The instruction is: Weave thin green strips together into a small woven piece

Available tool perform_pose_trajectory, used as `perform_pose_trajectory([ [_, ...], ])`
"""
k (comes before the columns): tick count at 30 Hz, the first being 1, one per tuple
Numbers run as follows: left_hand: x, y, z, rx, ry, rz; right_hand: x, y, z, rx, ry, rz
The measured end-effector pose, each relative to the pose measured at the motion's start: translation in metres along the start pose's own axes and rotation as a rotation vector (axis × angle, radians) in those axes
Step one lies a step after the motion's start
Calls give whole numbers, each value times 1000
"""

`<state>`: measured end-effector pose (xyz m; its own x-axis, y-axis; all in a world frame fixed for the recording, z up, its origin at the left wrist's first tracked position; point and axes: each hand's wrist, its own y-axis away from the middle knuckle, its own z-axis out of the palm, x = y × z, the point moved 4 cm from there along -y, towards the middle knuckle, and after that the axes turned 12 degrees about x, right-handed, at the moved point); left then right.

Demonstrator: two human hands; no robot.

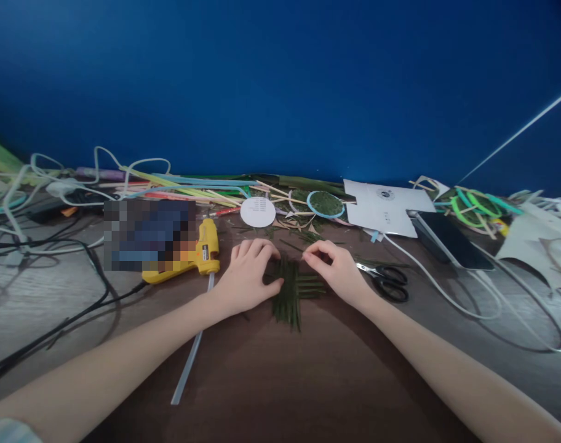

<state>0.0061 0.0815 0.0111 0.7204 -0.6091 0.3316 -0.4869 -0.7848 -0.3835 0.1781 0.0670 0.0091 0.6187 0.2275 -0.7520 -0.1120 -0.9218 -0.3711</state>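
Note:
Dark green leaf strips lie on the brown table, crossed in a small woven patch with loose ends pointing down and to the right. My left hand rests at the patch's left edge, thumb and fingers apart, the thumb touching the strips. At the upper right of the patch, my right hand is closed in a pinch on what looks like the end of a thin leaf strip. Black-handled scissors lie just right of that hand. A yellow glue gun is left of my left hand, a clear glue stick sticking out of it.
Behind my hands are a white round card, a blue-rimmed hoop with green filling and a white cut card. A phone with a white cable lies right. Black cords and a pixelated area lie left. A blue panel stands behind.

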Motion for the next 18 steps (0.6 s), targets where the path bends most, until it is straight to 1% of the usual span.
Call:
perform_pose_trajectory([
  [18, 0, 0, 1, -5, 23, -5, 0, 1, 0, -8, 1, 4],
])
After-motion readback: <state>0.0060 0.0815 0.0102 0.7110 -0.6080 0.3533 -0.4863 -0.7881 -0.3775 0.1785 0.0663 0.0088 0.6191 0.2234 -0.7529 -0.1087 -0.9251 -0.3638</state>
